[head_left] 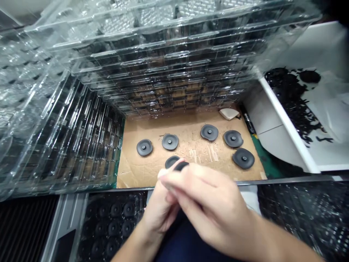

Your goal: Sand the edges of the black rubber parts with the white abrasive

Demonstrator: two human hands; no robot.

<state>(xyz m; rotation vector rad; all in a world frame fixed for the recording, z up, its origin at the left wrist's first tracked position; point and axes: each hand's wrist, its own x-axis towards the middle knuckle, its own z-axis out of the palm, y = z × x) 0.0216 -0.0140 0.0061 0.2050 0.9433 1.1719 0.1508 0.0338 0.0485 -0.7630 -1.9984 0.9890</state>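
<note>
My left hand (158,209) and my right hand (212,198) meet just in front of the cardboard's near edge. A dark edge of a black piece (181,166) shows between their fingers. The left hand's fingers are closed around this piece, the rest of which is covered. My right hand has its thumb and fingers pinched together against the left fingertips; what they grip is hidden. Right beyond the hands lies a dark grey disc (171,161), partly covered by them. More such discs with a small centre hub lie on the cardboard (152,171), among them a left disc (144,147) and a right disc (243,158).
Tall stacks of clear plastic trays (169,58) stand behind and at the left. On the right, a white bin (289,134) holds loose black pieces (291,94). A black pen-like tool (248,122) lies beside it. Below the table edge, a tray (114,218) holds dark round parts.
</note>
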